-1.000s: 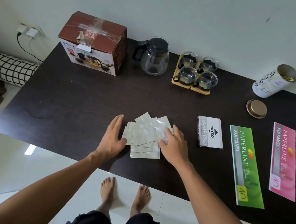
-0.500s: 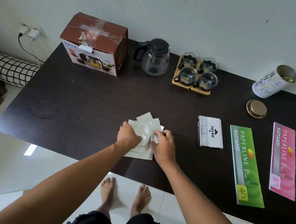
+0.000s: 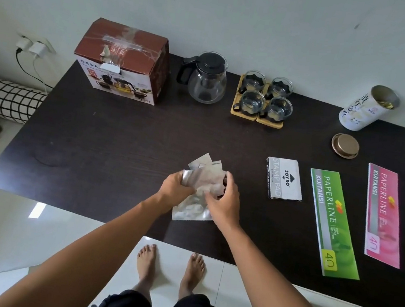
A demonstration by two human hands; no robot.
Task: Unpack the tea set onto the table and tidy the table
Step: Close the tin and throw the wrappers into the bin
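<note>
a bunch of silver foil sachets is gripped from both sides near the front middle of the dark table; the left hand is closed around the left edge of the bunch, and the right hand is curled on the right edge, with the fingertips bent over the top sachet. the lowest sachet is seen flat on the table under the hands. at the back of the table a tea set box is placed, and just beside it a glass teapot with black lid. four glass cups are set on wooden coasters. to the right, a stamp pad box, a green receipt book, a pink receipt book, a gold lid and an open tin lying tilted are seen
</note>
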